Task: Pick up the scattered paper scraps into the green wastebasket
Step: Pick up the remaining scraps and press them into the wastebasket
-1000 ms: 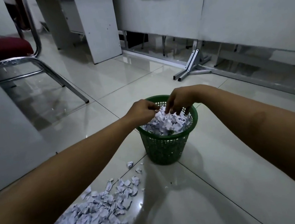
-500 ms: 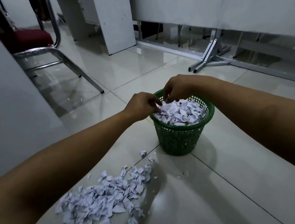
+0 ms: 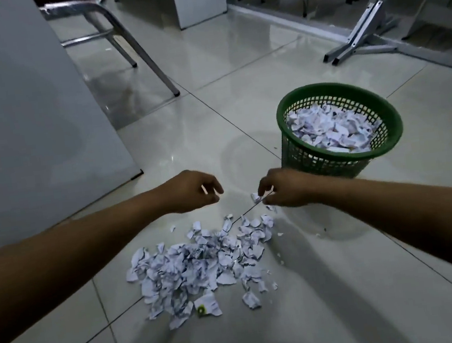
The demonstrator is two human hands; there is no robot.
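While both forearms reach over the scraps (image 3: 202,262), left hand (image 3: 193,191) loosely curled, empty, right fingers (image 3: 264,192) pinching one scrap (image 3: 256,197).

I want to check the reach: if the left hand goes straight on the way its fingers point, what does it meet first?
Probably the right hand, which pinches a paper scrap; the left hand points across at it, though depth is unclear.

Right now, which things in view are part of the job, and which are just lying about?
Job:
paper scraps on the floor
green wastebasket, partly filled
left hand, empty
right hand, pinching a scrap

Lying about:
chair
grey panel
metal bracket
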